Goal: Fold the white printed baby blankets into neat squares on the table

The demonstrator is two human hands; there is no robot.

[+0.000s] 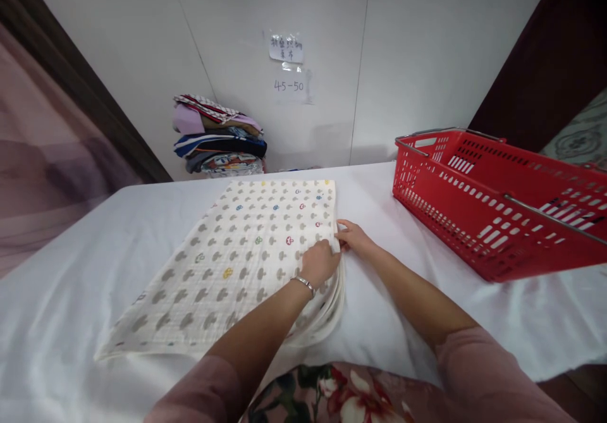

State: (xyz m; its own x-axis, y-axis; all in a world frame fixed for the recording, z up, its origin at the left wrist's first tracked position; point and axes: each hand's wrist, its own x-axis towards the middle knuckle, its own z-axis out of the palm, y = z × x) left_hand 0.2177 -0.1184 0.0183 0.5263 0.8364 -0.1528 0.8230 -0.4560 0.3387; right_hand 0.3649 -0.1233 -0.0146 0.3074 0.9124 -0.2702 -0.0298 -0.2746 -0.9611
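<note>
A cream muslin cloth point(251, 255) printed with grey mushrooms, a few of them coloured, lies folded in layers on the white-covered table. My left hand point(321, 262), with a silver bracelet at the wrist, is closed on the cloth's right edge, its fingertips partly hidden. Just beyond it, my right hand point(355, 238) pinches the same edge from the outer side. Below the hands, the layered edges bow outward in a curve towards my body. The far part of the cloth lies fairly flat.
A red plastic basket point(443, 202) with metal handles stands on the right of the table point(374, 309). A stack of folded fabrics point(220, 141) is at the back left, against the white wall. Two paper notes point(290, 86) are taped above. A sheer pink curtain point(52, 138) hangs at left.
</note>
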